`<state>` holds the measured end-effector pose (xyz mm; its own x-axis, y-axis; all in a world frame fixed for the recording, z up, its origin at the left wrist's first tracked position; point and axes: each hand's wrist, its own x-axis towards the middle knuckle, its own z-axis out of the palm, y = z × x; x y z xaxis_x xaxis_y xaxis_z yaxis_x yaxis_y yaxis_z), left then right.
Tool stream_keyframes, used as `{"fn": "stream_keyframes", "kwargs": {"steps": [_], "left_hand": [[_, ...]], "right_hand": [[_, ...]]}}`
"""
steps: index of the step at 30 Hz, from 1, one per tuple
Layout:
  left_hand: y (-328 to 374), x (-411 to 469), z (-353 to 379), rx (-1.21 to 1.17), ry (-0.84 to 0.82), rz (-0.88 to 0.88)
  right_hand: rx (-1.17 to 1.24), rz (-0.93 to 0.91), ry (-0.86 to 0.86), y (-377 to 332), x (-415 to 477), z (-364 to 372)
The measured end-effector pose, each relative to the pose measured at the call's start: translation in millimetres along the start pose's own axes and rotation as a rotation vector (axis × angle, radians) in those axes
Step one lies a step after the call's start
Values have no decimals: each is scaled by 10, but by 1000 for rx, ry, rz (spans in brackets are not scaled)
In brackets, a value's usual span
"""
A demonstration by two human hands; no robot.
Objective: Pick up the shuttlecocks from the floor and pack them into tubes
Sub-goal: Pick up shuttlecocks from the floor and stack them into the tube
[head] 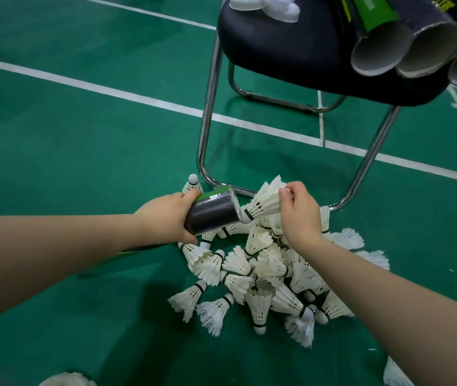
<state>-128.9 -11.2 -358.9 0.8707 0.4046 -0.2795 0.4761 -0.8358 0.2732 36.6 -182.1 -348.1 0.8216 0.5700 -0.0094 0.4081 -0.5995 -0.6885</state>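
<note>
**Feather shuttlecock held cork-first at the tube mouth**

A dark cardboard tube (213,214) with a green band is gripped round its body by the left hand (166,215), low over the green court floor (82,162). Its long axis is laid roughly left to right, and its open mouth is turned to the right. A single shuttlecock (265,201) is pinched at the feather skirt by the thumb and fingers of the right hand (298,215), just to the right of that mouth. The shuttlecock's long axis is set nearly in line with the tube's. The cork is pointed left and slightly down, and is seen at the lower rim of the mouth. Whether it has entered cannot be told.

The step in hand is judged to be the insertion of this shuttlecock. A short push leftward along the shared axis is called for, with the cork raised a little so that the rim is cleared. The push is best made by the right hand, while the tube is held steady by the left.

Many more shuttlecocks are heaped in a loose pile (266,274) on the floor below and nearer than both hands, so the task is judged far from finished. One lone shuttlecock (192,186) is stood upright just beyond the left hand. Several empty tubes (380,54) are laid on the dark seat of a chrome-legged chair (277,45) at the far right.
</note>
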Motion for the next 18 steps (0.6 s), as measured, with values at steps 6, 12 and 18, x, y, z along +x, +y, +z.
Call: {"fn": "stream_keyframes", "kwargs": {"steps": [6, 12, 18], "left_hand": [[95, -65, -54, -83, -10, -13], [205, -129, -47, -142, -60, 48], [284, -179, -95, -173, -106, 61]], "right_hand": [[106, 32, 204, -116, -76, -202], [366, 61, -105, -301, -278, -189], [389, 48, -205, -386, -375, -106]]}}
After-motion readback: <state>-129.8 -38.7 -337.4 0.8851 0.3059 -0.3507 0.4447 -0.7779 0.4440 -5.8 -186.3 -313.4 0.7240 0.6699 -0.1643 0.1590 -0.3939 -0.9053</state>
